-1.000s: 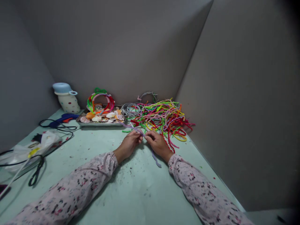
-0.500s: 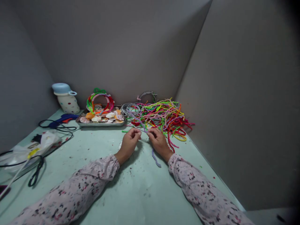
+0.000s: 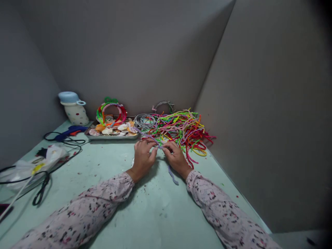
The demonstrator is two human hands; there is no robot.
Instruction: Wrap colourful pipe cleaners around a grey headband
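L sleeve (image 3: 85,211), btm left to lower ctr of frame, was long, loose & pale greyish pink w/ an all-over print. Print was small irreg. blotches, mostly black/dk grey, plus red-pink & blue-grey flecks; exact motif too small to tell. R sleeve (image 3: 223,204), btm right of frame, had the same col. & pattern. L cuff (image 3: 127,180) and R cuff (image 3: 191,177), approx. mid-frame, were gathered at the wrist, puckered, w/ soft creases running up the forearms. L hand (image 3: 144,155) & R hand (image 3: 177,159), ctr, were bare.
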